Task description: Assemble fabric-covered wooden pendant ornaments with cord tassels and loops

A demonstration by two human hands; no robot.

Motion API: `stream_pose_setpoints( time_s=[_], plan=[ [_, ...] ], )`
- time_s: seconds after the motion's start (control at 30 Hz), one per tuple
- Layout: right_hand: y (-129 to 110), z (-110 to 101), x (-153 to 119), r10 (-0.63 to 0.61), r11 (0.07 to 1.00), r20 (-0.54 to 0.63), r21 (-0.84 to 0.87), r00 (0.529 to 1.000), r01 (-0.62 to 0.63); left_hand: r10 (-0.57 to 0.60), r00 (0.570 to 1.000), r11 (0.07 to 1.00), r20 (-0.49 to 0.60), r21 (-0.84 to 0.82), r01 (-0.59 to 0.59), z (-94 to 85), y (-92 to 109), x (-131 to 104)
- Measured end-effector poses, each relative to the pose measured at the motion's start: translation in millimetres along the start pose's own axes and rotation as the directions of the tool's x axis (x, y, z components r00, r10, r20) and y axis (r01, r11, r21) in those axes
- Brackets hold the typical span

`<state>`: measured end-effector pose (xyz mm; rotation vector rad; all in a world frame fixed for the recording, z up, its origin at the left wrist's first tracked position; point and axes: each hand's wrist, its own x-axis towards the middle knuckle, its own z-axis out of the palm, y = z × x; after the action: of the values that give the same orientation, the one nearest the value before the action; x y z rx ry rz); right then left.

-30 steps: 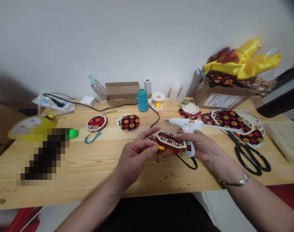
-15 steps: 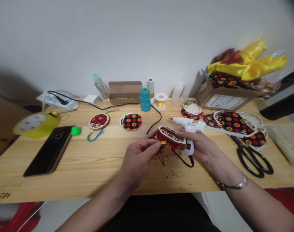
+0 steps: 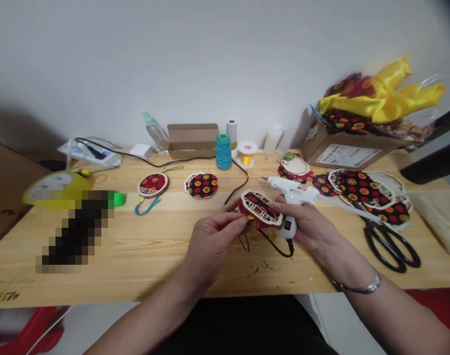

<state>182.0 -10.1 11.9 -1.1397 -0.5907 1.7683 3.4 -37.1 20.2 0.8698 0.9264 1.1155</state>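
Note:
My left hand point(image 3: 216, 239) is closed on the near left side of a small patterned fabric pouch point(image 3: 259, 209) with a cream cut-out panel on top. Thumb and finger pinch at its edge, where a bit of yellow cord point(image 3: 251, 218) shows. Around the handle of a white glue gun point(image 3: 291, 192) my right hand point(image 3: 311, 227) is closed, its thumb tip reaching to the pouch's right end. The gun's nozzle points left, and a small orange light glows on its body. The fingers behind the pouch are hidden.
Fabric pieces point(image 3: 361, 185) and black-handled scissors point(image 3: 391, 246) lie right, before a full cardboard box point(image 3: 345, 153). Behind stand a teal thread cone point(image 3: 224, 153) and a yellow thread spool point(image 3: 246, 159). Two round pieces lie left; yellow tape point(image 3: 49, 187) sits beyond them.
The pouch has tipped so that its cut-out top faces me more. Less of the yellow cord shows at my left fingertips. Both hands keep their hold in nearly the same place.

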Motion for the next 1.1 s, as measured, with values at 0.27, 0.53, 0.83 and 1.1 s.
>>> stream_pose_setpoints(
  time_s=[0.27,0.53,0.83,1.1],
  plan=[
    [0.5,1.6,-1.7,-0.042,0.999,-0.026,0.002,0.999,0.042,0.001,0.999,1.0,-0.032,0.012,-0.001,-2.1,-0.6,0.8],
    [4.1,0.9,-0.9,-0.106,0.994,-0.054,-0.004,0.993,0.105,-0.009,0.999,1.0,-0.048,0.016,0.01,-0.3,0.6,0.2],
    [9.0,0.4,0.3,-0.206,0.978,-0.096,-0.045,0.974,0.203,-0.003,0.999,1.0,-0.034,0.029,0.004,-0.9,0.6,0.0],
    [7.9,1.4,-1.1,-0.23,0.97,-0.082,-0.097,0.97,0.222,-0.01,0.999,0.999,-0.036,0.03,0.011,-3.0,-1.3,0.4]
  ],
)
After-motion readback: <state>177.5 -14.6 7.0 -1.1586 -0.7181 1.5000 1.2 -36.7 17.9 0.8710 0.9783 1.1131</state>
